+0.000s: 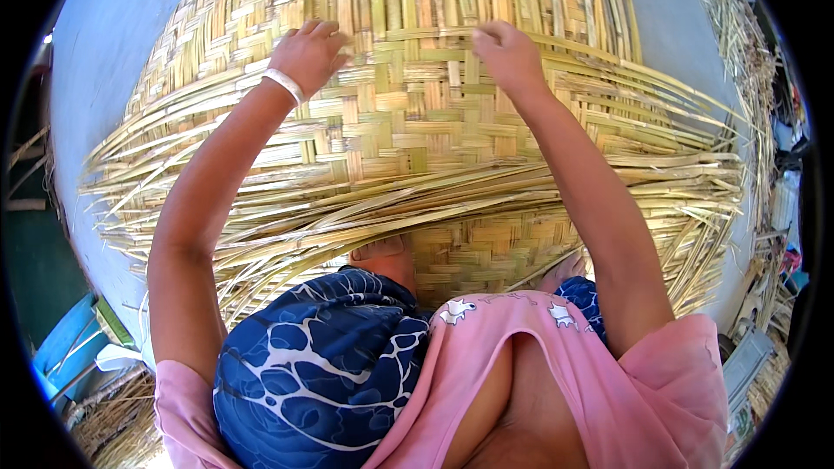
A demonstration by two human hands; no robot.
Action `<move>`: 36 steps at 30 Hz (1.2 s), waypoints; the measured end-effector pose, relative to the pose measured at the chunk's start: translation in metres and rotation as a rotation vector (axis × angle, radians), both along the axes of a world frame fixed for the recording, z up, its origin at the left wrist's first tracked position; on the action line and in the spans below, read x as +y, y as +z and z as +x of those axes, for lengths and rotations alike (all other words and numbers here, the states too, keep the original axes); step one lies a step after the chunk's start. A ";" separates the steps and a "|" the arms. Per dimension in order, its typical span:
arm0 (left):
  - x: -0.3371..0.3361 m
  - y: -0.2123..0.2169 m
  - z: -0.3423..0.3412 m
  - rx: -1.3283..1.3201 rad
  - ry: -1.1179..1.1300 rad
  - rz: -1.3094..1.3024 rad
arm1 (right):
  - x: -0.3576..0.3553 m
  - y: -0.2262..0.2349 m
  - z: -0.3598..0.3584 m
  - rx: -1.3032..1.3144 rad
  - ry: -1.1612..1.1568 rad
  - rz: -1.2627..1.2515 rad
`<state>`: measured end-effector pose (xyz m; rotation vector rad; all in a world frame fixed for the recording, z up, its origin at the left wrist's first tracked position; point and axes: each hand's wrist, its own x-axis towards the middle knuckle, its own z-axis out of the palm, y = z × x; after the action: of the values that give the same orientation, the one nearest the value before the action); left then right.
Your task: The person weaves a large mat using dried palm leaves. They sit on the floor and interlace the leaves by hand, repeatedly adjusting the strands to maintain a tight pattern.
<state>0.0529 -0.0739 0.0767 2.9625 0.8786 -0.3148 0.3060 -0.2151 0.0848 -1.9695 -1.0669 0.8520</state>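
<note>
Hands: 2 counted, both held above the upper half of the mat, well apart.
Left hand (308,56): fingers are bent and blurred; whether a strip is gripped cannot be told.
Bracelet (284,85): 1, white, smooth band, worn on the left wrist.
Right hand (506,52): fingers are curled, tips placed at a crosswise strip (434,33); whether it is pinched cannot be told.
Mat (373,126): 1, laid under and between both hands, reaching down between the feet.
Feet: 2, bare, partly seen; left foot (382,259) and right foot (563,271) are set near the lower weave.
Strip count: too many overlapped to be counted.
Material: flat plant strips, yellow-green to tan, dry-looking.
Texture: middle is woven in stepped blocks; ends are left loose and fanned at both sides and the top.
Loose bundle (417,195): long strips, gathered crosswise below the hands.
Clothing: patterned cloth (313,365), dark blue with white veining, is draped over the left leg; pink top (669,373) is worn.
Floor (95,87): grey-blue, smooth.
Room: blue tub (74,347) is seen at lower left; straw debris (738,43) is strewn along the right edge.
</note>
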 end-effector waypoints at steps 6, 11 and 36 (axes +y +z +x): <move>-0.021 -0.015 0.084 -0.292 -0.082 -0.188 | -0.046 -0.032 0.065 1.058 -0.626 0.189; -0.014 0.001 0.117 -0.181 0.072 -0.438 | -0.040 -0.031 0.129 1.163 -0.830 0.437; 0.037 -0.019 0.125 -0.393 0.720 -0.982 | 0.071 -0.020 0.101 -0.641 0.413 -0.123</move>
<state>0.1784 -0.0368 0.0579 1.6202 1.1840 -0.0713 0.4074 -0.1437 0.0650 -2.2267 -1.8744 0.4912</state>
